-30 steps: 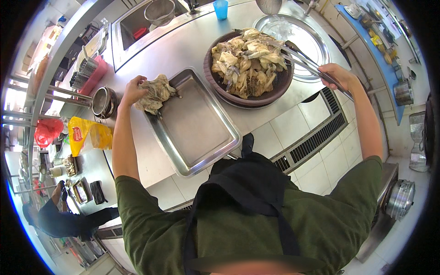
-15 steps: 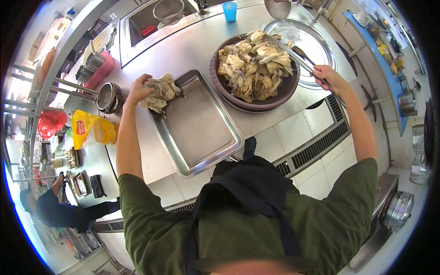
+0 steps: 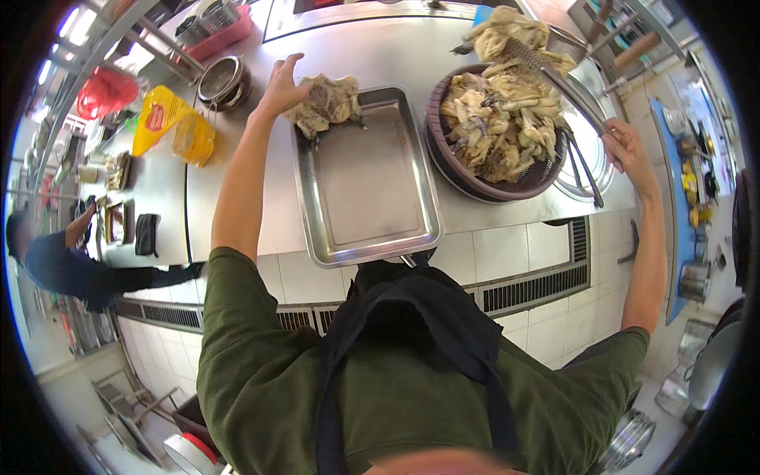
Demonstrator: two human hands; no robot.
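My right hand point(image 3: 625, 146) is wrapped round a pair of metal tongs point(image 3: 582, 99). Their far end grips a piece of pale cooked poultry point(image 3: 507, 36) above a brown perforated basket point(image 3: 435, 150) heaped with more poultry point(image 3: 499, 119). Beyond the far left corner of a shallow steel tray point(image 3: 368, 182), my left hand point(image 3: 283, 89) has its fingers apart. It is right beside another poultry piece point(image 3: 326, 103), which rests over that corner of the tray. Contact between that hand and the piece is hard to make out.
A steel pot point(image 3: 224, 83) and a yellow plastic bag point(image 3: 174, 127) stand left on the steel counter point(image 3: 229, 186). Dark utensil handles point(image 3: 584, 170) jut from the basket's right side, over a round metal tray point(image 3: 606, 178). Another person point(image 3: 67, 257) works at far left.
The tongs have lifted a poultry piece off the heap. My left hand's fingers have opened from the other piece, which now lies at the tray's corner. The whole view has shifted.
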